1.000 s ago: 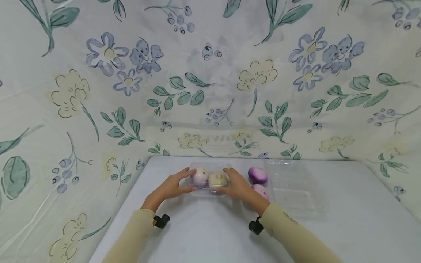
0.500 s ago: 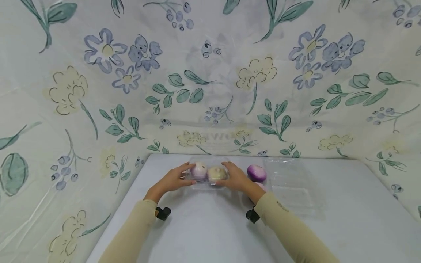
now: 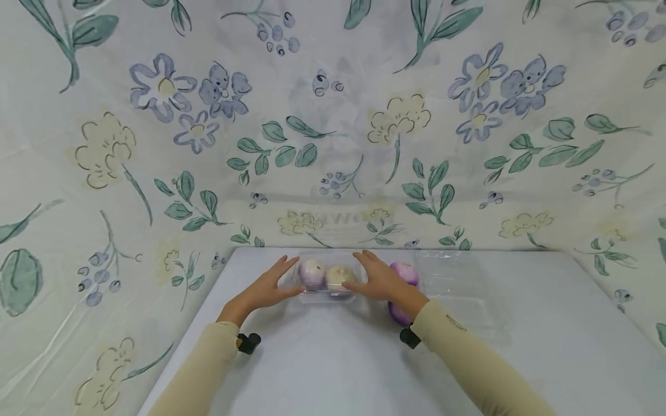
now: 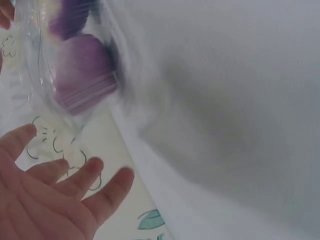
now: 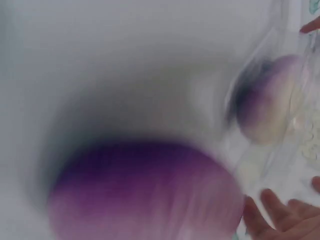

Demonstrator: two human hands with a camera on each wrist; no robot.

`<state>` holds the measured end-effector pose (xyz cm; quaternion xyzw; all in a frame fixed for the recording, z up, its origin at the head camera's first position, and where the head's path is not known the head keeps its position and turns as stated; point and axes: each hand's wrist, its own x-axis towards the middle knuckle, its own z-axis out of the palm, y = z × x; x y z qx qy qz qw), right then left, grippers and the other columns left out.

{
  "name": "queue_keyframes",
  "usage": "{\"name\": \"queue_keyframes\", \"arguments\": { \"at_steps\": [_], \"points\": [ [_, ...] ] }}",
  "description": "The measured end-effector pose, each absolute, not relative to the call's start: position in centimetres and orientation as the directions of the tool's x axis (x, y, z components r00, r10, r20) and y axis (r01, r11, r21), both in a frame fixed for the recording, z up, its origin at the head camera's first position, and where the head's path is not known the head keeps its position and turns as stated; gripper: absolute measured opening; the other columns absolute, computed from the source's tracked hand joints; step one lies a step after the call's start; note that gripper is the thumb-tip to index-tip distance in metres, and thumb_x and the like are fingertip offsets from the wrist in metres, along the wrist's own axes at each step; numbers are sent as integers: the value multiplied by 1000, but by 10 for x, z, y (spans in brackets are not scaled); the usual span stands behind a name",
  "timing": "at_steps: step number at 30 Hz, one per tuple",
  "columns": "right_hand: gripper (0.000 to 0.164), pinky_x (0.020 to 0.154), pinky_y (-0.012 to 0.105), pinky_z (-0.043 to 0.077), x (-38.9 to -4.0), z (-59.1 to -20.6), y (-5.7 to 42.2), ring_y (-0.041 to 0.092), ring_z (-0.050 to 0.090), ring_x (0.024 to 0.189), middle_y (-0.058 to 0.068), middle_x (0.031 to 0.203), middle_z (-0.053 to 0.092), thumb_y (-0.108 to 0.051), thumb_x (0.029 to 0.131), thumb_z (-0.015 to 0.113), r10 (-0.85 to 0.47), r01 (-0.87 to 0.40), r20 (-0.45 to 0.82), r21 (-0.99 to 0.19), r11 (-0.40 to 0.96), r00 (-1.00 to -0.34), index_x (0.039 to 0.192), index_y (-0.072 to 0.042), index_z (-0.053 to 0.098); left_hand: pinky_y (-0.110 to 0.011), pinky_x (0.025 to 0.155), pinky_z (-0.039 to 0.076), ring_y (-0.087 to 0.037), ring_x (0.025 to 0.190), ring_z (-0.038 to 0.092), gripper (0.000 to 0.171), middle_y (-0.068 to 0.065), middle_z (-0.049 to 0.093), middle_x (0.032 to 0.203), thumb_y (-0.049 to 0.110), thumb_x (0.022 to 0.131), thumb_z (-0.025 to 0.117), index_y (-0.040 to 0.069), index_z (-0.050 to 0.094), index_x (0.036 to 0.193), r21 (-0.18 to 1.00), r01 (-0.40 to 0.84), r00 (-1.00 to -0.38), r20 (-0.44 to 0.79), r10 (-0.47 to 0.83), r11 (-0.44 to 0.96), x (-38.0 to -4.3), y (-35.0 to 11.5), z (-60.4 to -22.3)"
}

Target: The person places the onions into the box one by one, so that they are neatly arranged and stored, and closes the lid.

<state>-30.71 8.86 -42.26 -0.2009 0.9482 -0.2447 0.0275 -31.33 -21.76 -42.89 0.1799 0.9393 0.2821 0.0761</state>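
A clear plastic box stands toward the back of the table with two onions inside, a pale purple onion on the left and a yellowish-white onion on the right. My left hand is spread at the box's left side; the left wrist view shows its fingers apart from the plastic. At the right end my right hand is spread too, its thumb overlapping the pale onion. Two loose purple onions lie near the right forearm: a far onion and a near onion, partly hidden by the arm.
A second clear plastic container lies on the white table to the right of the loose onions. Behind the table hangs a flower-printed sheet. A black wrist camera sits on the left wrist.
Both hands have loosened from the box, the left drawing away to the left with its fingers spreading. The near loose onion now appears lower and shows a darker side.
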Motion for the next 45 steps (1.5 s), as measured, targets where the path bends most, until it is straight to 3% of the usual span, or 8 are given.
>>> {"name": "queue_keyframes", "arguments": {
  "at_steps": [2,6,10,14,23,28,45],
  "points": [
    [85,111,58,37,-304,-419,100,41,35,144,18,164,20,-58,91,61,-428,-425,86,-394,815,-900,156,-13,30,-69,114,21,-50,149,12,87,-25,4,165,54,92,62,15,21,159,513,298,-932,-27,362,805,-313,-223,-429],
    [87,112,63,33,-299,-414,127,44,35,143,14,167,9,-63,91,57,-480,-501,143,-208,840,-865,159,-18,23,-73,111,19,-54,147,12,88,-27,3,164,59,93,57,13,21,158,378,294,-949,7,315,878,-313,-237,-426],
    [89,113,65,28,-296,-412,157,45,32,144,15,167,6,-64,91,55,-469,-492,172,-128,861,-866,159,-18,22,-76,111,12,-56,146,11,88,-27,5,163,63,92,53,13,22,158,247,273,-961,18,277,930,-315,-250,-424],
    [86,113,65,27,-292,-412,189,44,32,144,16,167,6,-60,92,56,-428,-451,191,-100,887,-883,158,-16,24,-78,110,3,-56,146,7,88,-27,4,164,65,93,50,14,21,158,211,253,-966,3,258,944,-316,-260,-422],
    [85,108,70,29,-275,-420,256,51,33,140,23,165,11,-57,92,57,-307,-336,224,-105,936,-925,157,-11,26,-76,111,-4,-56,147,3,88,-26,3,164,68,93,47,14,21,158,165,228,-973,6,231,960,-318,-266,-425],
    [86,105,71,31,-267,-421,281,52,33,139,25,164,8,-60,93,53,-231,-254,187,-108,961,-955,157,-9,25,-77,110,-5,-55,147,1,87,-26,1,164,67,94,46,15,20,158,165,230,-973,20,230,959,-322,-265,-423],
    [89,102,73,33,-247,-435,324,52,35,137,31,161,14,-64,92,53,-172,-186,165,-71,980,-971,154,-4,30,-78,108,-6,-55,147,0,85,-28,0,163,66,95,45,13,22,158,184,224,-974,21,224,957,-317,-266,-420]
  ]
}}
